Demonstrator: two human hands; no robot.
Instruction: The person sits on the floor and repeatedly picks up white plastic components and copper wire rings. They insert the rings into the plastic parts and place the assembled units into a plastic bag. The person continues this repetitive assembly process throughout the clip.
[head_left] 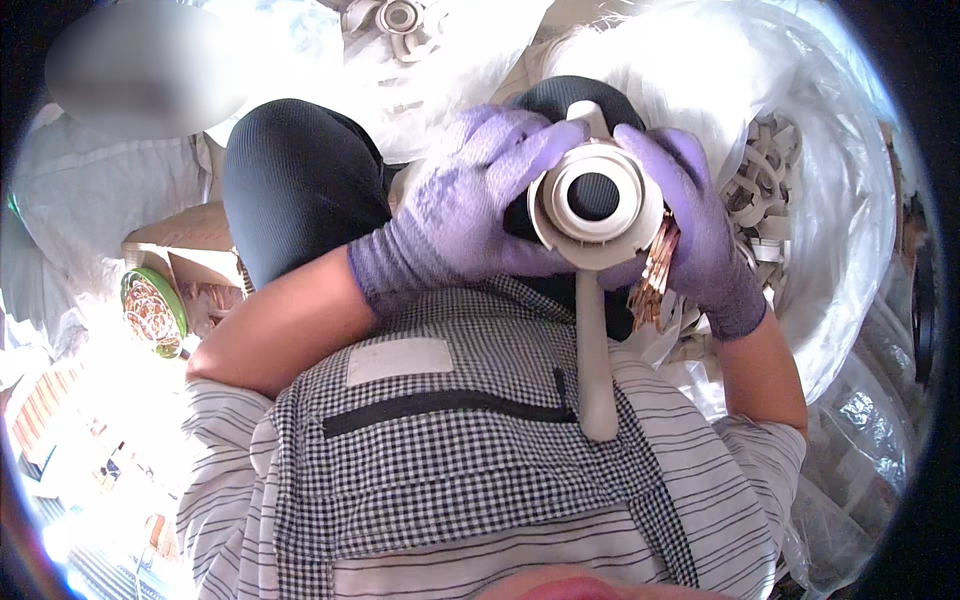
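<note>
Both my hands wear purple knit gloves with dark cuffs. Between them is a beige plastic ring-shaped part (596, 245) with stepped round collars, a hole through its middle and a long handle hanging down toward my apron. My left hand (470, 205) grips the part's left side, thumb below and fingers along the top. The right hand (690, 205) closes around its right side. A bundle of thin copper-coloured strips (656, 270) sticks out beneath the right fingers, beside the part. Some of the right fingertips are hidden behind the part.
To the right stands a big clear plastic bag (850, 230) with many beige plastic pieces (765, 185). On the left are a cardboard box (180, 230) and a green-rimmed round container (175, 300) with copper-coloured rings. Another beige part (400, 18) lies at the far side.
</note>
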